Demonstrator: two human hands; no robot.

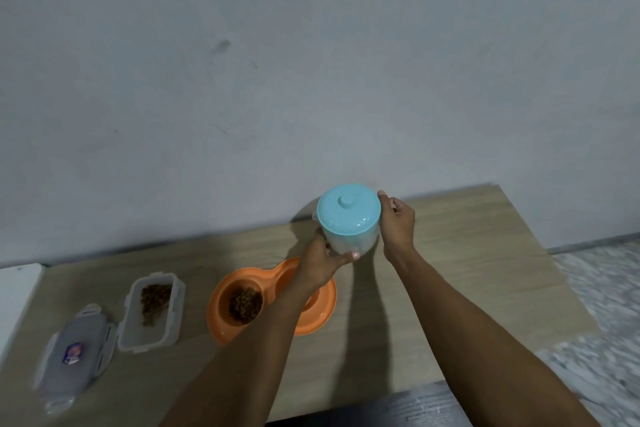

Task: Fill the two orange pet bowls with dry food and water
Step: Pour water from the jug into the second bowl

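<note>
Above the far side of the table [467,253], both hands hold a pale jug [349,236] capped by a blue lid [348,208]. The left hand [323,262] is closed around the jug's lower wall, thumb across the front, seemingly carrying the weight; the right hand [398,222] is curled against the upper right side with fingertips on the lid's edge, likely to steady it or to start taking the lid off. The jug sits between the two hands, touching both, upright or nearly so, and whether its base rests on the table cannot be told. Just below it, partly hidden by the left forearm, lies the orange double bowl [221,322]: its left well holds dry food [245,303], while the right well, mostly covered by the arm, shows no water that I can make out. Holding the jug right behind that well suggests water comes next. Off to the left the open food box [152,312] still has kibble in it, its cover [74,347] set beside it
</note>
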